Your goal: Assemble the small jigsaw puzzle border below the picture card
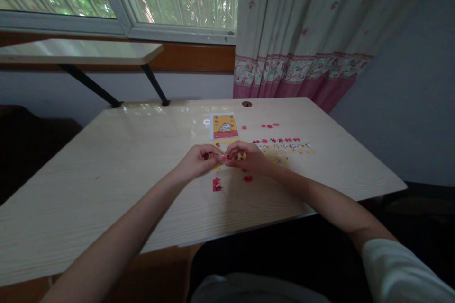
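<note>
My left hand (pixel 201 160) and my right hand (pixel 248 157) meet over the middle of the table. Between their fingertips is a small puzzle piece (pixel 224 157), pink and pale, pinched from both sides. Yellow joined pieces (pixel 229 143) lie just beyond and beneath my hands, partly hidden by them. Nearer to me rests a pink puzzle piece with a figure on it (pixel 217 185). Another pink piece (pixel 248 179) lies to its right, below my right hand. A reference picture card (pixel 224 126), with a white animal on orange and red, lies flat past my hands.
Rows of loose pink pieces (pixel 280 140), white pieces (pixel 284 146) and yellow pieces (pixel 302 152) spread to the right. More pink pieces (pixel 269 126) lie farther back. A raised shelf (pixel 81 52) on black supports stands at the back left of the table (pixel 106 170). A curtain (pixel 298 33) hangs behind.
</note>
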`<act>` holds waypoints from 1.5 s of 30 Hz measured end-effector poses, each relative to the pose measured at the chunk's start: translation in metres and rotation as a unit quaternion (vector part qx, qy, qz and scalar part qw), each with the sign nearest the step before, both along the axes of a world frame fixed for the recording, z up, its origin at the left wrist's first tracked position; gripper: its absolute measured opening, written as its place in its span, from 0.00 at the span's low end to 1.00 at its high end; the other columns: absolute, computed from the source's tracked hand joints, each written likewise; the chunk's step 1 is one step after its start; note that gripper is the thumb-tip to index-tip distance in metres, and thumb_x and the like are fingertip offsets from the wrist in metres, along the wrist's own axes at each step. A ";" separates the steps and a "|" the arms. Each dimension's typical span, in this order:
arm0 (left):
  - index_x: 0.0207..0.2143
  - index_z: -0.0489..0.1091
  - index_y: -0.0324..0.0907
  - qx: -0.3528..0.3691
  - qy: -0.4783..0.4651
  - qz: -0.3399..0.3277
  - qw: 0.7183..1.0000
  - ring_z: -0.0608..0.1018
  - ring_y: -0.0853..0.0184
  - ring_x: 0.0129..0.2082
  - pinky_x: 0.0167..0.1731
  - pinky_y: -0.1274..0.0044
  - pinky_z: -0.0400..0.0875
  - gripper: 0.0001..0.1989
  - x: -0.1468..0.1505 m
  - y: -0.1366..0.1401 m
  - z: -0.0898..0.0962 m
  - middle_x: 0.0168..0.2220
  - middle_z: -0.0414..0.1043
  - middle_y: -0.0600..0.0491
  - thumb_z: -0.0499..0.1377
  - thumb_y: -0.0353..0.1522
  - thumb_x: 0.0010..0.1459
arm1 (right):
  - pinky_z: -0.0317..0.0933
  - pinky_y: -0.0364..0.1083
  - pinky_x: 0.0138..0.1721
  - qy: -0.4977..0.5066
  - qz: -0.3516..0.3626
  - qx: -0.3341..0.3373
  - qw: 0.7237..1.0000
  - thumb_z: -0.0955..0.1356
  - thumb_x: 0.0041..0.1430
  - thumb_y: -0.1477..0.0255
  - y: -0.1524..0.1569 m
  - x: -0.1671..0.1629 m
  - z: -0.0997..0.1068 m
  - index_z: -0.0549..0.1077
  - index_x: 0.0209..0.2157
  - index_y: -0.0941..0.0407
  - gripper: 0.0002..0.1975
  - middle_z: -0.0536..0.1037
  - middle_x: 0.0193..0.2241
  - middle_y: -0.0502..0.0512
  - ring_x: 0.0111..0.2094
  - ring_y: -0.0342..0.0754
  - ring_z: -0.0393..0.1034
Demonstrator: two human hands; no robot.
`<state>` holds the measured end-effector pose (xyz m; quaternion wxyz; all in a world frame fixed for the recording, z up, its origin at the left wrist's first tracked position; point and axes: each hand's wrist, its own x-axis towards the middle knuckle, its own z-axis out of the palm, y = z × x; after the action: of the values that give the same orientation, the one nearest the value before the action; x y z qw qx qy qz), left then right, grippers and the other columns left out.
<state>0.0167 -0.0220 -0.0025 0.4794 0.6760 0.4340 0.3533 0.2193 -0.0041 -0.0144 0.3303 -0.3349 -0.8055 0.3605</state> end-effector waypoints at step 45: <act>0.58 0.60 0.42 0.203 0.438 -0.113 0.869 0.60 0.47 0.57 0.52 0.59 0.57 0.36 -0.038 0.015 -0.006 0.58 0.58 0.38 0.58 0.52 0.52 | 0.55 0.46 0.40 -0.208 -0.030 0.142 0.967 0.70 0.54 0.71 -0.021 -0.015 -0.006 0.76 0.28 0.57 0.04 0.75 0.30 0.53 0.35 0.46 0.64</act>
<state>-0.0215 -0.0066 -0.0086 0.1294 0.8881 0.4388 0.0446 0.2043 -0.0256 -0.0202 0.2105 -0.3761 -0.8890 0.1549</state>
